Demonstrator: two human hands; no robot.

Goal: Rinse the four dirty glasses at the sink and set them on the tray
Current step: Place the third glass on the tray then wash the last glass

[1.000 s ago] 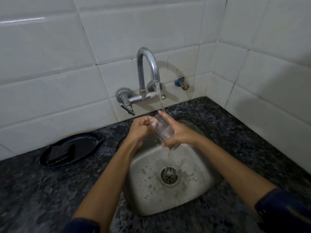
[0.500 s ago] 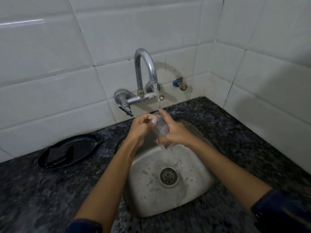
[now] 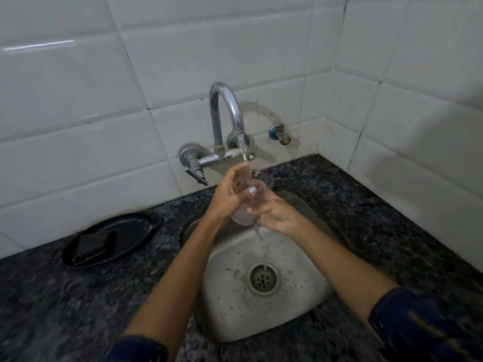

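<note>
The left hand [image 3: 230, 194] wraps its fingers round the clear glass [image 3: 254, 197] at centre frame; the right hand [image 3: 274, 214] grips the glass low from the right; water from the tap [image 3: 226, 111] runs over it, above the steel sink [image 3: 264, 317]; a black tray [image 3: 136, 220] sits at left on the dark counter [image 3: 65, 309]

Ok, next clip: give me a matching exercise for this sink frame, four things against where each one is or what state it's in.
Things:
1. glass
2. tray
3. tap
4. drain

Places or states:
A. on the counter, left of the sink
B. running
C. held in both hands
D. in the sink floor

Pairs: 1-C, 2-A, 3-B, 4-D
</note>
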